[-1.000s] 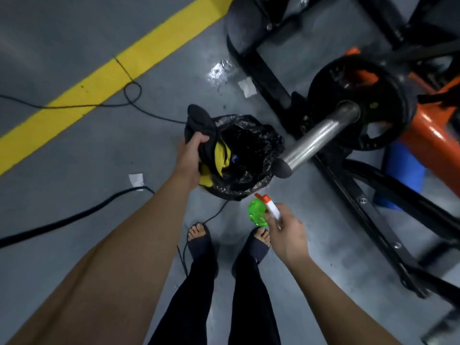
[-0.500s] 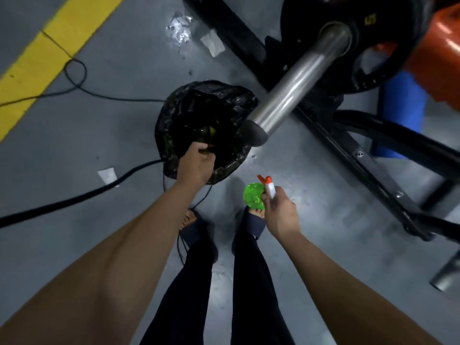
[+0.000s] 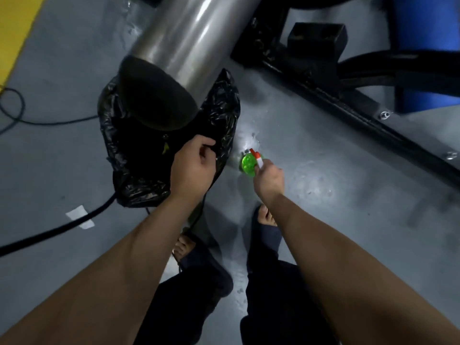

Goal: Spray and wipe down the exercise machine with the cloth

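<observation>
Left hand grips bag, right hand bottle; grey floor.

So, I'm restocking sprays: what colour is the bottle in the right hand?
The spray bottle is bright green; head view.

The left hand pinches the near edge of a crumpled black bag, where a small yellow scrap shows in the dark opening. Just beside the bag, the right hand grips a green spray bottle with a white-and-red nozzle. A thick steel bar with a black end cap juts over the bag, with the machine's black frame and a blue pad to the right and a black cable on the grey floor at left.
</observation>
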The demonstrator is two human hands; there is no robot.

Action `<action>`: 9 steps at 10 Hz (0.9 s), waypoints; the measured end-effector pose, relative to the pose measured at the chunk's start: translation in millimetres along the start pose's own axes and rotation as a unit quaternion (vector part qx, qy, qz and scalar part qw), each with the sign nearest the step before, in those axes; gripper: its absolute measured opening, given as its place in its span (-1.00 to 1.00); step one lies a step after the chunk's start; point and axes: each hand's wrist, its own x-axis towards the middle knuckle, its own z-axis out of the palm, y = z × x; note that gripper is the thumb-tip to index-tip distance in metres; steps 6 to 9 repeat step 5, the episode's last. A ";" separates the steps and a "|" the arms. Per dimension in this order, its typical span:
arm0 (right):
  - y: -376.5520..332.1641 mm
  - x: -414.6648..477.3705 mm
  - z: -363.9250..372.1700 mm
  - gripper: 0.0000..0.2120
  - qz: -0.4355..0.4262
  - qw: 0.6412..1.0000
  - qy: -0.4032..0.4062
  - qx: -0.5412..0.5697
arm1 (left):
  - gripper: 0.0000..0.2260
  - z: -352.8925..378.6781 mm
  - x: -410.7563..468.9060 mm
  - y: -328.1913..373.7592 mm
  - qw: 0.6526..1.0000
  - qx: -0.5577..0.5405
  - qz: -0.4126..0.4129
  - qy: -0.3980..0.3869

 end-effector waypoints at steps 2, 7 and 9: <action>-8.9 8.5 5.1 -0.64 0.031 0.998 -0.033 0.051 | -0.80 31.5 9.9 21.7 1.000 -0.023 0.004 -0.007; -72.6 -127.9 -130.1 -0.66 0.034 0.986 0.063 0.152 | -0.84 -56.6 -53.6 137.9 0.982 -0.114 -0.146 -0.026; -72.6 -127.9 -130.1 -0.66 0.034 0.986 0.063 0.152 | -0.84 -56.6 -53.6 137.9 0.982 -0.114 -0.146 -0.026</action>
